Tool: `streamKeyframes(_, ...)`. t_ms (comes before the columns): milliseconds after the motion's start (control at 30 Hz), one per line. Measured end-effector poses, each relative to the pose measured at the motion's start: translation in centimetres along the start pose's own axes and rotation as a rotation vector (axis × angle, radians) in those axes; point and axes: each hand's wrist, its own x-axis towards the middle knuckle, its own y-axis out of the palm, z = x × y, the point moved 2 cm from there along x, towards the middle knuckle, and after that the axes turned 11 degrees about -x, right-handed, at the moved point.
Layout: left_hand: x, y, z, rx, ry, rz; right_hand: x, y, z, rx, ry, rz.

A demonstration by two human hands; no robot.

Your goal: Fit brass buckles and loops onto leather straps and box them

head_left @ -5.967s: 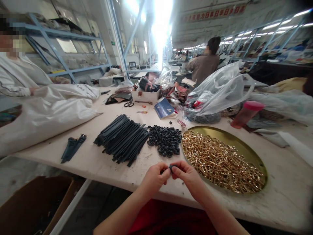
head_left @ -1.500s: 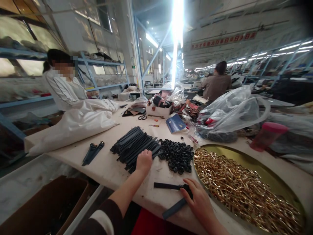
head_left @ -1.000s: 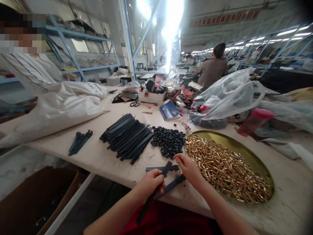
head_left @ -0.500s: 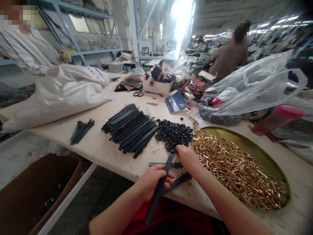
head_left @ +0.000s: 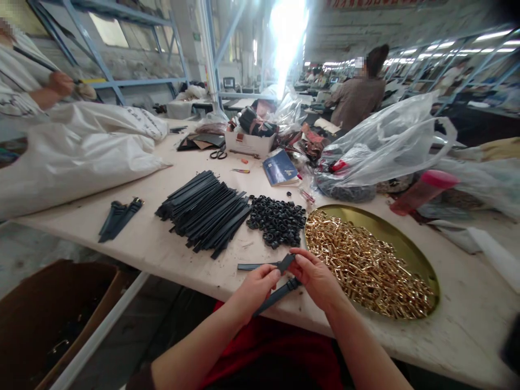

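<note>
My left hand [head_left: 257, 284] pinches a dark strap [head_left: 286, 262] close to its end, thumb on top. At that same end are the closed fingers of my right hand [head_left: 313, 275]; whether a small loop is also in them I cannot tell. Below my hands, one strap with loops on it [head_left: 281, 295] lies at the table's front edge, and another strap [head_left: 248, 266] lies just left of my fingers. Beyond them is a heap of small black loops [head_left: 277, 221]. A thick pile of flat dark straps [head_left: 203, 211] lies to its left.
A gold oval tray [head_left: 400, 230] full of gold buckles [head_left: 365, 265] stands right of my hand. Buckled straps [head_left: 119, 219] lie at left, near a large white sack [head_left: 81, 157]. Farther back are a blue booklet [head_left: 280, 167], scissors [head_left: 218, 153] and a white box [head_left: 249, 143].
My right hand has come from the loop heap to the strap's end. My left hand has shifted its hold up to that end. The view has turned slightly right.
</note>
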Motion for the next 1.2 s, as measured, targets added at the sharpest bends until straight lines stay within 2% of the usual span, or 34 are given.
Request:
streamKeyframes(133, 0.7, 0.3, 0.2, 0.142, 0.093, -0.015, -0.7, 1.1, -0.6, 0.121, 0.014, 0.011)
streamKeyframes(267, 0.3, 0.5, 0.1, 0.183, 0.061, -0.032, -0.9, 0.9, -0.5, 0.14, 0.081, 0.026)
streamKeyframes(367, -0.1, 0.6, 0.2, 0.201, 0.047, -0.038, -1.2, 0.6, -0.6, 0.224, 0.157, -0.03)
streamKeyframes(467, -0.5, 0.3, 0.6, 0.288, 0.041, -0.044, -1.8, 0.8, -1.2, 0.24, 0.16, -0.075)
streamKeyframes(533, -0.8, -0.1, 0.7, 0.41, 0.08, -0.058, -2.3, 1.0, -1.7, 0.15, 0.118, -0.078)
streamKeyframes(633, -1.3, -0.8, 0.3, 0.665, 0.174, -0.055, -2.8, 0.9, -2.1, -0.143, 0.018, -0.033)
streamKeyframes(733, -1.7, -1.3, -0.7, 0.839, 0.188, 0.012, -3.1, 0.4, -1.9, -0.386, -0.089, 0.02)
streamKeyframes(833, -1.9, -1.3, -1.7, 0.896, 0.153, 0.113, -3.4, 0.0, -1.3, -0.535, -0.174, 0.046)
streamKeyframes(933, -2.2, -1.0, -2.3, 0.915, 0.146, 0.19, -3.9, 0.0, -0.6, -0.709, -0.223, 0.063)
streamKeyframes(1033, -2.3, -0.6, -1.9, 0.867, 0.138, 0.196, -4.2, 0.3, -0.7, -0.816, -0.222, 0.093)
streamKeyframes(1167, -2.2, -0.5, -0.2, 0.541, -0.088, 0.234, -4.6, 0.7, -1.6, -0.833, -0.244, -0.031)
streamKeyframes(1200, -2.1, -0.5, 0.1, 0.48, -0.107, 0.238, -4.7, 0.8, -1.9, -0.845, -0.266, -0.053)
